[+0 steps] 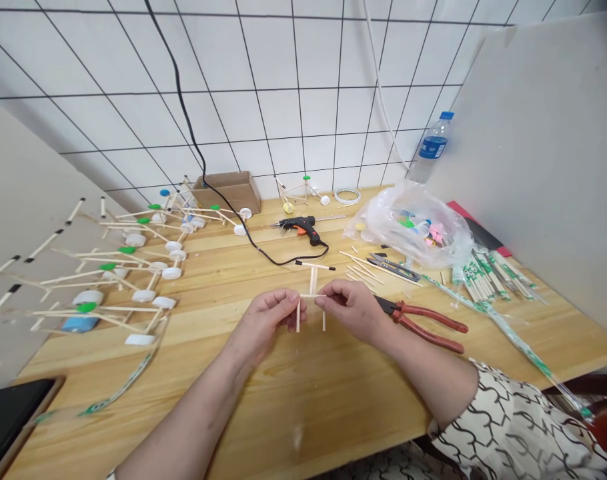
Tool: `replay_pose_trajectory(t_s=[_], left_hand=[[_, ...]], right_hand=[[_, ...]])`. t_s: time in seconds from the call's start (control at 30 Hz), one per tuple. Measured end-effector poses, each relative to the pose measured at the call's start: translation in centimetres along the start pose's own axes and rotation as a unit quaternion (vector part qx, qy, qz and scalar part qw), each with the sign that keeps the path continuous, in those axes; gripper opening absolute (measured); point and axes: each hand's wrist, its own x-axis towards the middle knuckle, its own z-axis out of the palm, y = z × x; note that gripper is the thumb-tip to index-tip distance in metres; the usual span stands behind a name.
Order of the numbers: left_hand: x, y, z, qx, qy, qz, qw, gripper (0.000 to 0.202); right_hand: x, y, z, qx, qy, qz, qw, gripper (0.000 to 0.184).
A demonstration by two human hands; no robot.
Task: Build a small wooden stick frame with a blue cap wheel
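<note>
Both hands hold a small frame of thin wooden sticks above the front middle of the table. My left hand pinches its left corner between thumb and fingers. At the right corner, my right hand pinches the frame the same way. Two short legs hang down toward me from a crosspiece. An upright pair of sticks leads away to a black-tipped crossbar. Part of the frame is hidden behind the fingertips. Red-handled pliers lie just right of my right hand.
A glue gun with a black cord lies behind the hands. Several stick-built models with white wheels fill the left side. On the right are thread snips, loose sticks, a plastic bag, packaged sticks and a water bottle.
</note>
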Motion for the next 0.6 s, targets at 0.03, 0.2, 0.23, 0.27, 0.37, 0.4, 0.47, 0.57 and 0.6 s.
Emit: replay_pose_trajectory(t_s=[0.03, 0.2, 0.23, 0.27, 0.37, 0.4, 0.47, 0.57, 0.6], left_hand=[[0.0, -0.1, 0.0, -0.002, 0.001, 0.000, 1.000, 0.024], [0.1, -0.3, -0.1, -0.004, -0.009, 0.009, 1.000, 0.023], [0.1, -0.3, -0.1, -0.003, -0.016, 0.013, 1.000, 0.024], [0.0, -0.3, -0.1, 0.000, -0.024, 0.017, 1.000, 0.024], [-0.2, -0.2, -0.1, 0.029, -0.034, 0.035, 0.998, 0.021], [-0.3, -0.2, -0.1, 0.049, -0.029, 0.041, 0.998, 0.020], [-0.5, -0.1, 0.1, 0.098, -0.007, 0.056, 0.994, 0.017], [-0.9, 0.2, 0.7, 0.166, 0.038, 0.095, 0.981, 0.013], [-1.0, 0.4, 1.0, 0.184, 0.046, 0.107, 0.976, 0.012]], right_hand=[[0.0, 0.0, 0.0, 0.000, -0.002, 0.001, 1.000, 0.018], [0.2, 0.1, 0.2, -0.001, -0.005, 0.005, 1.000, 0.017], [0.2, 0.2, 0.2, 0.002, -0.004, 0.009, 1.000, 0.017], [0.3, 0.3, 0.3, 0.006, -0.003, 0.011, 1.000, 0.017], [0.4, 0.7, 0.5, 0.039, 0.005, 0.016, 0.999, 0.015], [0.4, 0.8, 0.6, 0.057, 0.009, 0.021, 0.998, 0.014], [0.3, 0.9, 0.8, 0.091, 0.027, 0.042, 0.995, 0.016], [0.1, 0.5, 0.9, 0.125, 0.046, 0.063, 0.989, 0.021], [-0.1, 0.3, 0.9, 0.137, 0.038, 0.061, 0.988, 0.020]])
